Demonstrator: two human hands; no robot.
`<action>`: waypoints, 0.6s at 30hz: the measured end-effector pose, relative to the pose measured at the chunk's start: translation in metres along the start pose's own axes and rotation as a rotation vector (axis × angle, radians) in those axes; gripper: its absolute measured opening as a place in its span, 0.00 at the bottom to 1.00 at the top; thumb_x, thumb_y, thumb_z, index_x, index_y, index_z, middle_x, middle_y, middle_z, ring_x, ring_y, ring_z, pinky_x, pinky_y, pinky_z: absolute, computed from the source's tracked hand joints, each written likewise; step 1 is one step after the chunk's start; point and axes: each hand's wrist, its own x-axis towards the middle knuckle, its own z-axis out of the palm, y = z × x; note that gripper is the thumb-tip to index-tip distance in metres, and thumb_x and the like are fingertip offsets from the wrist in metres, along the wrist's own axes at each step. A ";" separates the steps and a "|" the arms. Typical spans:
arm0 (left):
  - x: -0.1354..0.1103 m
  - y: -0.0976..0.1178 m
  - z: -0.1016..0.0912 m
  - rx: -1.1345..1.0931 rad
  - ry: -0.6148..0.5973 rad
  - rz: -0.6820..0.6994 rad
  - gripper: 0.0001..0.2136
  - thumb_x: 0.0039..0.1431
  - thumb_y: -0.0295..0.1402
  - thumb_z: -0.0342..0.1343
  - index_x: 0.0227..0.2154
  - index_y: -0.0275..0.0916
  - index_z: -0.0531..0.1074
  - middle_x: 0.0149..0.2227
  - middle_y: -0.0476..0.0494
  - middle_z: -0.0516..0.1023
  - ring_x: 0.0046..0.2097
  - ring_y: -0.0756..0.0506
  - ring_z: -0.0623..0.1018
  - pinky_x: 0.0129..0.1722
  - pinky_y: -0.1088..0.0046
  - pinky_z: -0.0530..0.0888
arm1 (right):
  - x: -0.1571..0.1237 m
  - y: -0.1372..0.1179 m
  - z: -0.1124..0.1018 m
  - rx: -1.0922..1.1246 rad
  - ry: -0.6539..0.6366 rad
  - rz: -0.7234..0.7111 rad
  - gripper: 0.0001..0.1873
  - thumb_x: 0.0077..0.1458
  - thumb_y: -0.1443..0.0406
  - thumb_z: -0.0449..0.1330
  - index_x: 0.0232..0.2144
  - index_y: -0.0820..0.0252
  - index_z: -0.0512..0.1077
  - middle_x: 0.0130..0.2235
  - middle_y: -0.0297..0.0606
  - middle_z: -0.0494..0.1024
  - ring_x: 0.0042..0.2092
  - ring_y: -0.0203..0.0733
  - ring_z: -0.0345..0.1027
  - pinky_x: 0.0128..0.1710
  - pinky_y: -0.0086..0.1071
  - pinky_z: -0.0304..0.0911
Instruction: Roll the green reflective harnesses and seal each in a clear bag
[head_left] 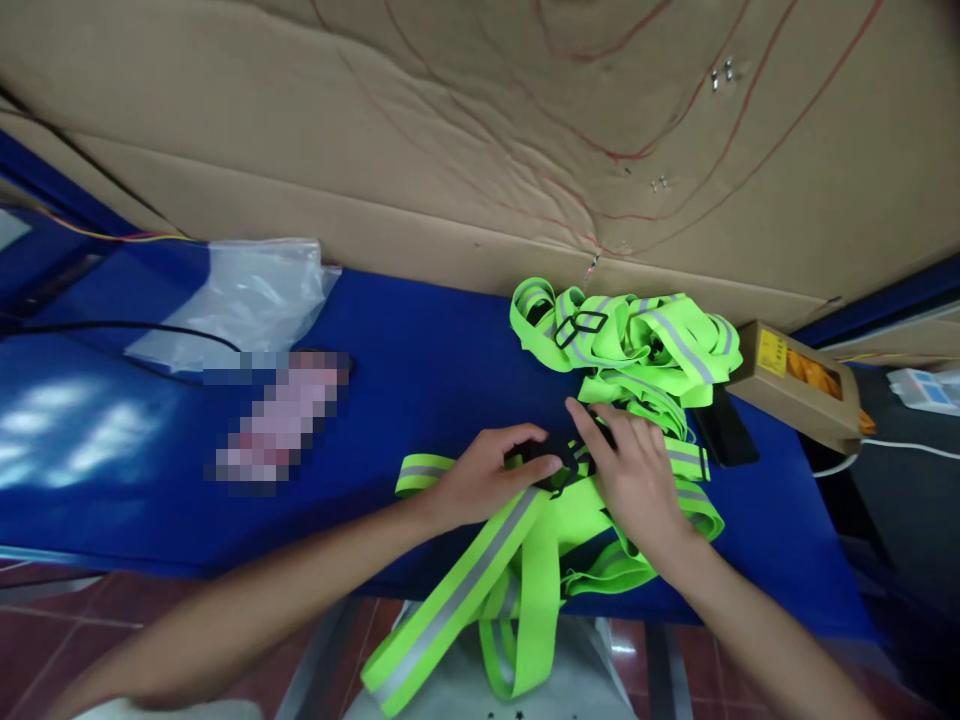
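Observation:
Neon green reflective straps (465,600) with grey stripes lie in front of me and hang over the table's near edge in loops. My left hand (491,470) pinches a black piece (553,455), which looks like a plastic buckle, between thumb and fingers. On the other side of that piece, my right hand (637,470) is curled over the green strap and its black fitting. The right thumb and the grip under the palm are hidden. Just beyond the right hand is a heap of similar green straps (630,335) with black buckles.
On the blue table (420,350) are a clear plastic bag (247,300), a pixelated pink item (277,425) and a black cable at left. A dark flat device (726,430) and a cardboard box (799,385) sit at right. A cardboard panel (375,150) rises behind.

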 end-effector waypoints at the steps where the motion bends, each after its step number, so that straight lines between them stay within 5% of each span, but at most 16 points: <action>1: 0.000 0.000 0.000 0.015 0.001 0.000 0.14 0.63 0.44 0.61 0.40 0.37 0.77 0.35 0.50 0.78 0.35 0.50 0.72 0.35 0.75 0.66 | -0.001 -0.003 0.001 -0.016 -0.004 -0.003 0.36 0.60 0.80 0.51 0.69 0.62 0.60 0.55 0.52 0.73 0.52 0.54 0.66 0.49 0.44 0.63; 7: 0.000 0.001 0.002 -0.102 -0.093 0.025 0.13 0.63 0.42 0.60 0.35 0.35 0.77 0.32 0.50 0.75 0.34 0.50 0.71 0.36 0.75 0.67 | -0.006 -0.023 0.009 0.067 -0.013 -0.036 0.38 0.64 0.76 0.51 0.73 0.64 0.49 0.60 0.58 0.70 0.54 0.58 0.68 0.50 0.50 0.68; 12: 0.000 0.012 -0.014 -0.129 -0.117 0.012 0.14 0.63 0.43 0.61 0.36 0.35 0.77 0.31 0.50 0.75 0.32 0.51 0.70 0.33 0.77 0.66 | -0.006 -0.009 -0.008 0.637 -0.096 -0.057 0.46 0.64 0.67 0.59 0.75 0.55 0.38 0.72 0.56 0.53 0.72 0.58 0.52 0.64 0.53 0.64; 14: -0.001 0.019 -0.022 -0.121 -0.198 0.006 0.14 0.62 0.44 0.62 0.35 0.35 0.78 0.29 0.51 0.75 0.31 0.51 0.70 0.31 0.77 0.66 | -0.005 0.002 -0.020 0.875 -0.182 0.034 0.52 0.61 0.60 0.66 0.75 0.54 0.38 0.72 0.53 0.55 0.72 0.56 0.53 0.65 0.52 0.63; 16: -0.004 0.025 -0.026 -0.119 -0.287 0.020 0.13 0.61 0.43 0.62 0.34 0.35 0.78 0.29 0.50 0.75 0.31 0.52 0.71 0.30 0.78 0.66 | -0.004 0.010 -0.028 1.025 -0.257 0.073 0.49 0.57 0.56 0.69 0.72 0.54 0.49 0.65 0.50 0.67 0.66 0.55 0.63 0.62 0.49 0.67; 18: -0.006 0.028 -0.025 -0.117 -0.323 0.034 0.12 0.61 0.41 0.63 0.34 0.36 0.78 0.29 0.50 0.75 0.31 0.52 0.70 0.30 0.79 0.66 | -0.003 0.013 -0.030 1.137 -0.353 0.060 0.32 0.58 0.56 0.69 0.61 0.56 0.65 0.51 0.44 0.78 0.52 0.49 0.74 0.49 0.40 0.73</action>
